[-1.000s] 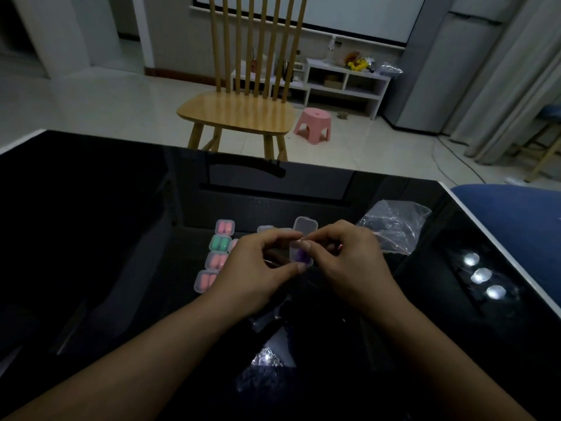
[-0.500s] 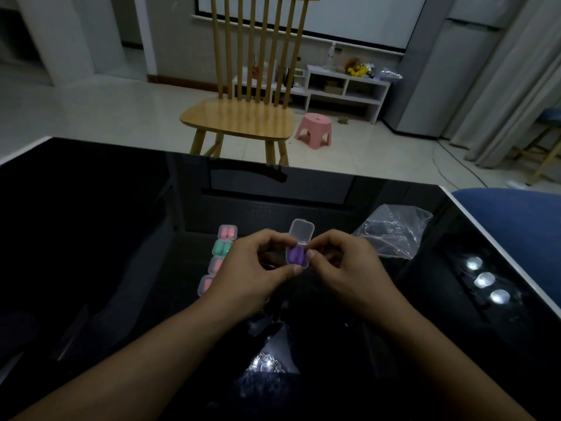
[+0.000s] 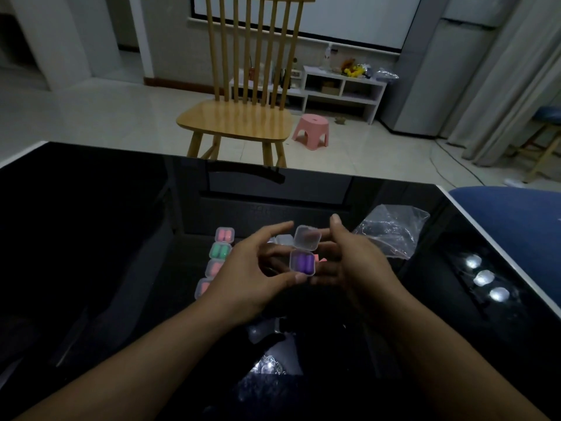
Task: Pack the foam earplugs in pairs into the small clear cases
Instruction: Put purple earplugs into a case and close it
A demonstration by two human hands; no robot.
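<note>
- The open case (image 3: 303, 262) was held above the black glass table (image 3: 91, 238), between both hands, with its lid (image 3: 307, 240) hinged upward.
- Two purple earplugs (image 3: 303, 264) lay side by side inside the base of the open case.
- The left hand (image 3: 252, 278) pinched the near edge of the open case with the thumb; its other fingers were spread loosely.
- The right hand (image 3: 355, 265) stood just right of the open case, fingers extended and loosely spread; whether it touched the case could not be determined.
- Four closed cases (image 3: 217, 264) formed a column left of the open case, holding pink, green, pink and pink plugs.
- A clear plastic bag (image 3: 391, 232) lay right of the open case, beyond the right hand.
- A wooden chair (image 3: 243, 117) stood beyond the far table edge.
</note>
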